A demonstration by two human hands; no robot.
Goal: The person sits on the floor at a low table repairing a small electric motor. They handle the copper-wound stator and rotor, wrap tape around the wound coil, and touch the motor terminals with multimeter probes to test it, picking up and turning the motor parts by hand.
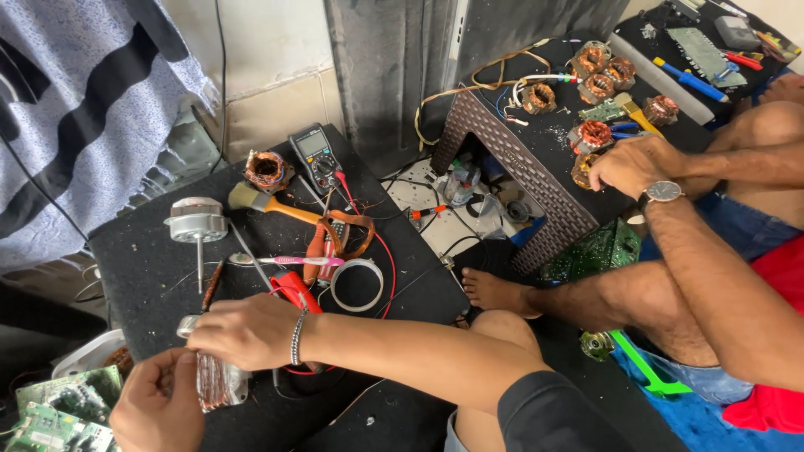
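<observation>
Both hands, left hand (159,410) and right hand (249,331), grip a copper-wound motor stator (218,381) over the black mat (142,259).

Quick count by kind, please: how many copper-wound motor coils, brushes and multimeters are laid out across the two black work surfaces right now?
Copper-wound motor coils: 8, one on the near surface by the multimeter, seven on the far table, e.g., one partly under another person's hand
Brushes: 2, near brush, far brush
Multimeters: 1
Total: 11
</observation>
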